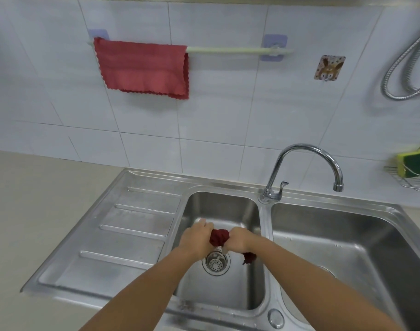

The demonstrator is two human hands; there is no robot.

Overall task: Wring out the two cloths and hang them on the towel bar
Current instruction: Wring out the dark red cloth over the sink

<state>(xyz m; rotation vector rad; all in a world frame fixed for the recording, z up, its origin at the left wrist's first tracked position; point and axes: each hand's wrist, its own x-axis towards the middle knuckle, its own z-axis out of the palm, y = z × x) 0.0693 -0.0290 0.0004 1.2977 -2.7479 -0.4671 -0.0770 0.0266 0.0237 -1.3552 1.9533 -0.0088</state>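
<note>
Right, both hands over the small sink basin [222,206], above the drain [216,262]. Left hand [196,240] & right hand [238,240] each closed tight round a dark red cloth [219,237], bunched btwn them; one end hangs below the right hand. 2nd cloth [142,68], lighter red, already draped over the towel bar [228,50] on the tiled wall, left end. Tap [299,168] behind, spout over the bigger basin. Sponge [413,163] in a wire rack far right. Worktop [37,211] at left.

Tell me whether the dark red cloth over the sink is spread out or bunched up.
Bunched up. The dark red cloth is twisted tight between the left hand and right hand, one end dangling below.
</note>
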